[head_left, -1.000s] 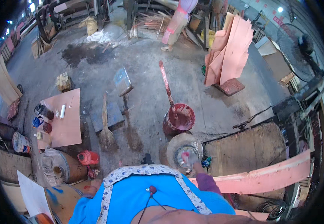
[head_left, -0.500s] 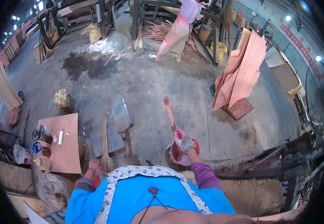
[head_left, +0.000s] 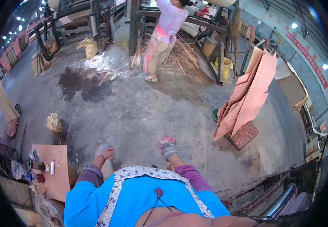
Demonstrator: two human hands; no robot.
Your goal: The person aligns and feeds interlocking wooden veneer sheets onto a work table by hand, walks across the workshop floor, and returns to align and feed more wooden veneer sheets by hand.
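Observation:
My left hand [head_left: 104,153] is bare, low left of the middle, its fingers loosely apart with nothing visible in them, in front of a pale blue-grey object [head_left: 105,144] that I cannot clearly make out. My right hand [head_left: 167,148], in a pink and grey glove, hangs near the middle over the concrete floor [head_left: 160,113]; its fingers look curled, and whatever they hold is hidden. A blue top [head_left: 84,204] and floral apron straps fill the lower edge.
A co-worker [head_left: 162,38] stands by a metal frame with wood strips [head_left: 183,60]. Pink sheets [head_left: 251,94] stand on a red block [head_left: 241,138] at right; a metal roller [head_left: 281,200] is below. At left are a pink board [head_left: 60,181] with containers and a wrapped block [head_left: 53,123].
The view has tilted upward. My right hand was on the paint-stained stick in the bucket; stick and bucket have dropped from sight. The co-worker has moved left.

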